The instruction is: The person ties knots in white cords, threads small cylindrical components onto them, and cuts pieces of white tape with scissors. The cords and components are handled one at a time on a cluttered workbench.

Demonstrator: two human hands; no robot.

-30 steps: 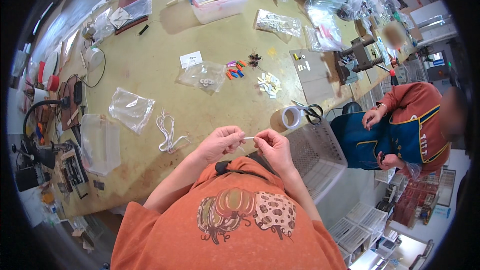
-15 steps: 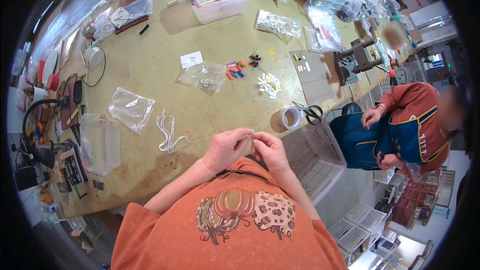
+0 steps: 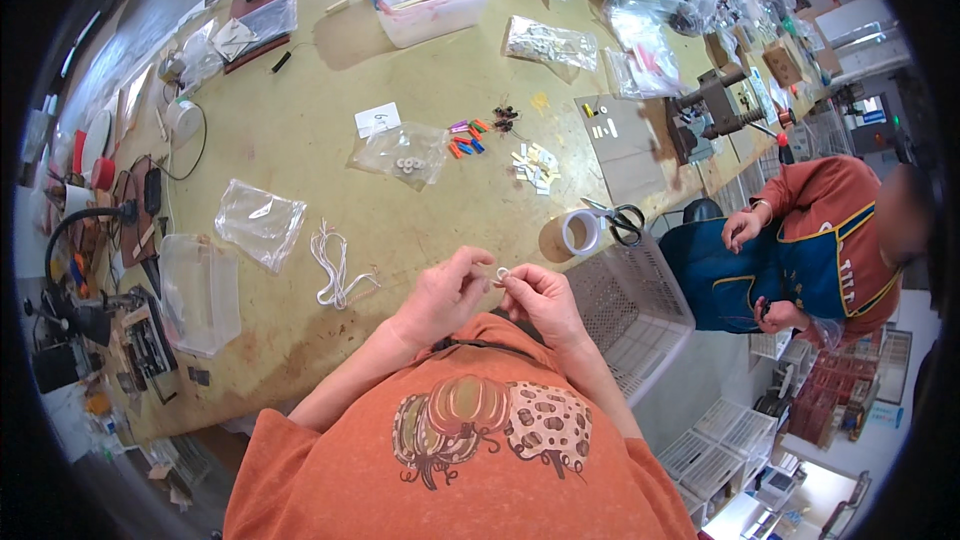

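While the bench (image 3: 310,90) stretches to its far edge, a co-worker (image 3: 835,240) in a blue apron is off its near edge, toward the right. A basket (image 3: 665,315) sits against that near edge; a tub (image 3: 440,28) stands by the far edge, a press (image 3: 715,112) near the right end, and a clear box (image 3: 200,305) toward the near left corner. Over the near edge, the right hand (image 3: 543,302) has thumb and forefinger closed on a small white loop. The left hand (image 3: 443,292) is just beside it, fingers bent, thumb and forefinger slightly parted; whether they touch the loop, I cannot tell. On the bench, a clear bag (image 3: 262,225) lies near the box, scissors (image 3: 612,212) and tape (image 3: 597,231) near the basket, white cord (image 3: 335,275) left of the hands, coloured pieces (image 3: 466,147) mid-bench. Smallest is the loop (image 3: 502,271), between the hands.
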